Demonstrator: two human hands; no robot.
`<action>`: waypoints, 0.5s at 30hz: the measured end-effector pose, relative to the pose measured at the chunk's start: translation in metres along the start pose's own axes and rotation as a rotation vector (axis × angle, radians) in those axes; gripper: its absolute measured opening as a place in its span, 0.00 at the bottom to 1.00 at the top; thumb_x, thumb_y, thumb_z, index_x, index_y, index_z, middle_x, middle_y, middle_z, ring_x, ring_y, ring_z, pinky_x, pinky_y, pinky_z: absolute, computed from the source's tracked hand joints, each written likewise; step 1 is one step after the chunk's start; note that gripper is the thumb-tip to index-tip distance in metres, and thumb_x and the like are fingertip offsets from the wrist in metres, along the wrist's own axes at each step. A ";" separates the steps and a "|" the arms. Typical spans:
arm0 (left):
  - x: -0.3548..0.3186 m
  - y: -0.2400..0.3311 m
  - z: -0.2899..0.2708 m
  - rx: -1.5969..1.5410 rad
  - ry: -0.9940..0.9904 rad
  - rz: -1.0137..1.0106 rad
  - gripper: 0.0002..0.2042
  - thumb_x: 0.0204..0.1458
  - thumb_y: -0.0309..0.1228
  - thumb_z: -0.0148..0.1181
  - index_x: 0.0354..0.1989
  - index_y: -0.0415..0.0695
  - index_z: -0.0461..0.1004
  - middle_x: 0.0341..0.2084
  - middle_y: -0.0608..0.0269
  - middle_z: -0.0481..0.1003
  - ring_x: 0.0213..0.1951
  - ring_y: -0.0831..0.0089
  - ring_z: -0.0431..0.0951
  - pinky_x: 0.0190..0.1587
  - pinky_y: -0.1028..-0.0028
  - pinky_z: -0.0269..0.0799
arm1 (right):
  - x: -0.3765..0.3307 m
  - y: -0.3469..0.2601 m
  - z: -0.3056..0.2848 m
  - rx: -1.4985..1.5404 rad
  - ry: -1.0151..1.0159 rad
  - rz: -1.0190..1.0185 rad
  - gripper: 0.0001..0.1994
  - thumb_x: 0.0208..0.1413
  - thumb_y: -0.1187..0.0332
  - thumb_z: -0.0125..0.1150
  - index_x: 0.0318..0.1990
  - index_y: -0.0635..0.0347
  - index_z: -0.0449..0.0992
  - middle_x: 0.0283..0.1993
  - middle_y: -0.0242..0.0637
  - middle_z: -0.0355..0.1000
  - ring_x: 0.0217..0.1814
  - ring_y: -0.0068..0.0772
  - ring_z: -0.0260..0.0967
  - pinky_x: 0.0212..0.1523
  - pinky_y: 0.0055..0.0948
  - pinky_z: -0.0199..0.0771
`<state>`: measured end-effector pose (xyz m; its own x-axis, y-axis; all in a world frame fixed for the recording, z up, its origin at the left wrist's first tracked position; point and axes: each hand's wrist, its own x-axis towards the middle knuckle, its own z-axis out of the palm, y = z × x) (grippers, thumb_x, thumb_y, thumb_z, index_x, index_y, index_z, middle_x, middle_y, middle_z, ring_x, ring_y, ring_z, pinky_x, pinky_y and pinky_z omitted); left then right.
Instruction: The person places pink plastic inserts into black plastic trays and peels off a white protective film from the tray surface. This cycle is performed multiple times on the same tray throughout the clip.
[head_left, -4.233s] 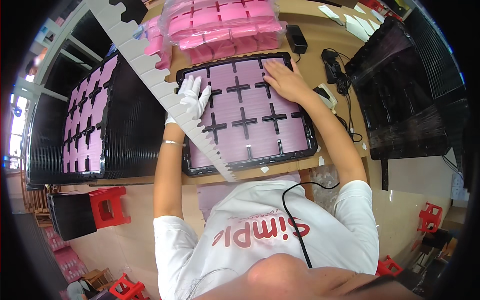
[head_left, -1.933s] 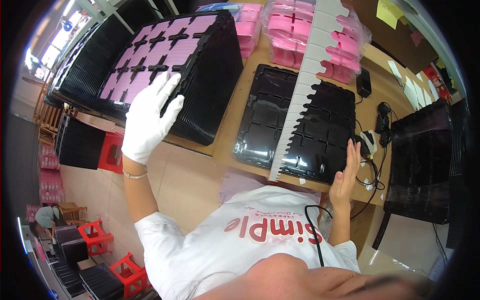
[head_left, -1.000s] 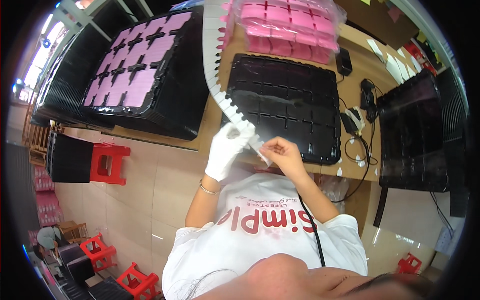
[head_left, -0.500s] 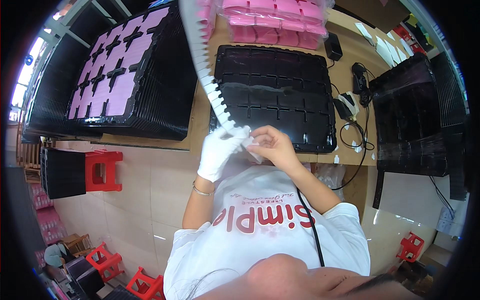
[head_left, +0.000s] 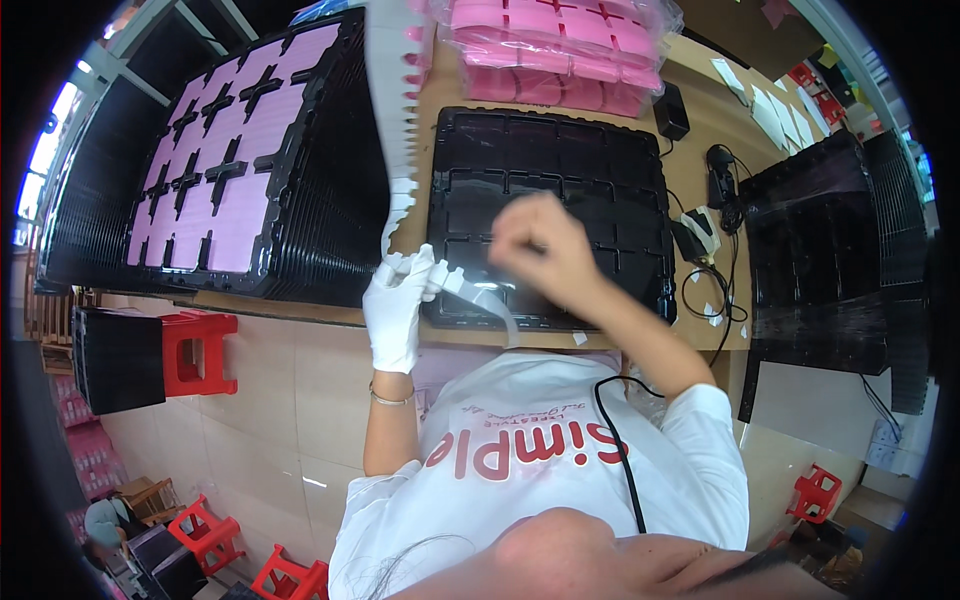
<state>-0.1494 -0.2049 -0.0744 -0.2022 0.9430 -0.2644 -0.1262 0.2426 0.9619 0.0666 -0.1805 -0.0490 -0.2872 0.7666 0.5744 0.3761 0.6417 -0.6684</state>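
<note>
My left hand (head_left: 395,315), in a white glove, is closed on a long pale strip (head_left: 396,125) with a notched edge. The strip runs up past the far edge of the view, and its short near end curls down to the right toward my shirt. My bare right hand (head_left: 545,245) is apart from the strip, over the near half of a black plastic tray (head_left: 465,225). Its fingers are curled together and blurred by motion; whatever they may hold cannot be made out. The tray has cross-shaped ridges and lies on the brown tabletop (head_left: 425,130).
At left stands a tall stack of black trays (head_left: 330,180), topped with pink-purple foam. Bagged pink foam (head_left: 560,85) lies behind the tray. A black box (head_left: 672,112) and tangled cables (head_left: 725,215) sit right of it. Wrapped trays (head_left: 810,240) stand far right. Red stool (head_left: 200,355) at left.
My right hand has left the strip and moved up over the tray, its fingers curled. My left hand has shifted left with the strip, whose near end now hangs in view.
</note>
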 end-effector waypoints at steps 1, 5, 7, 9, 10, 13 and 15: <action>0.001 -0.002 0.000 0.001 -0.031 0.002 0.06 0.57 0.30 0.63 0.36 0.39 0.78 0.25 0.70 0.76 0.25 0.87 0.72 0.26 0.86 0.65 | 0.021 0.028 -0.001 0.097 0.023 0.149 0.03 0.48 0.72 0.67 0.30 0.58 0.79 0.39 0.36 0.75 0.40 0.30 0.72 0.43 0.30 0.71; -0.003 0.005 0.006 -0.038 -0.146 -0.048 0.05 0.57 0.28 0.62 0.35 0.39 0.77 0.26 0.67 0.77 0.24 0.85 0.74 0.27 0.85 0.66 | 0.102 0.142 0.013 0.047 -0.103 0.423 0.05 0.50 0.69 0.66 0.32 0.60 0.80 0.33 0.36 0.78 0.36 0.28 0.75 0.41 0.28 0.73; -0.004 0.003 0.007 -0.056 -0.204 -0.085 0.05 0.56 0.27 0.63 0.35 0.38 0.76 0.26 0.66 0.78 0.24 0.85 0.74 0.27 0.84 0.65 | 0.123 0.180 0.025 -0.066 -0.192 0.463 0.07 0.45 0.67 0.67 0.31 0.58 0.82 0.31 0.40 0.78 0.36 0.39 0.77 0.42 0.34 0.75; -0.006 0.004 0.012 -0.037 -0.196 -0.113 0.05 0.55 0.26 0.64 0.34 0.38 0.76 0.25 0.66 0.77 0.24 0.85 0.73 0.27 0.84 0.65 | 0.135 0.189 0.029 -0.374 -0.284 0.457 0.08 0.43 0.66 0.67 0.31 0.57 0.82 0.30 0.44 0.79 0.37 0.44 0.78 0.42 0.39 0.76; -0.006 0.003 0.011 -0.022 -0.191 -0.117 0.05 0.55 0.26 0.64 0.33 0.38 0.75 0.25 0.66 0.77 0.24 0.85 0.72 0.27 0.84 0.65 | 0.137 0.187 0.031 -0.413 -0.287 0.443 0.08 0.43 0.66 0.67 0.31 0.57 0.83 0.30 0.45 0.78 0.37 0.46 0.78 0.42 0.41 0.76; -0.002 -0.001 0.004 0.001 -0.261 -0.128 0.09 0.53 0.31 0.67 0.35 0.39 0.77 0.27 0.66 0.78 0.25 0.86 0.72 0.28 0.85 0.65 | 0.135 0.183 0.030 -0.539 -0.297 0.345 0.07 0.41 0.66 0.66 0.29 0.57 0.83 0.30 0.48 0.78 0.37 0.49 0.77 0.42 0.44 0.76; -0.001 -0.001 0.003 -0.002 -0.271 -0.131 0.09 0.53 0.31 0.68 0.34 0.39 0.76 0.26 0.66 0.78 0.24 0.87 0.71 0.28 0.85 0.64 | 0.130 0.187 0.029 -0.606 -0.277 0.254 0.07 0.40 0.66 0.66 0.27 0.58 0.83 0.30 0.48 0.78 0.36 0.50 0.77 0.42 0.45 0.76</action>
<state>-0.1461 -0.2048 -0.0746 0.0826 0.9301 -0.3578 -0.1358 0.3662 0.9206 0.0741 0.0400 -0.1132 -0.3087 0.9203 0.2403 0.8618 0.3775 -0.3389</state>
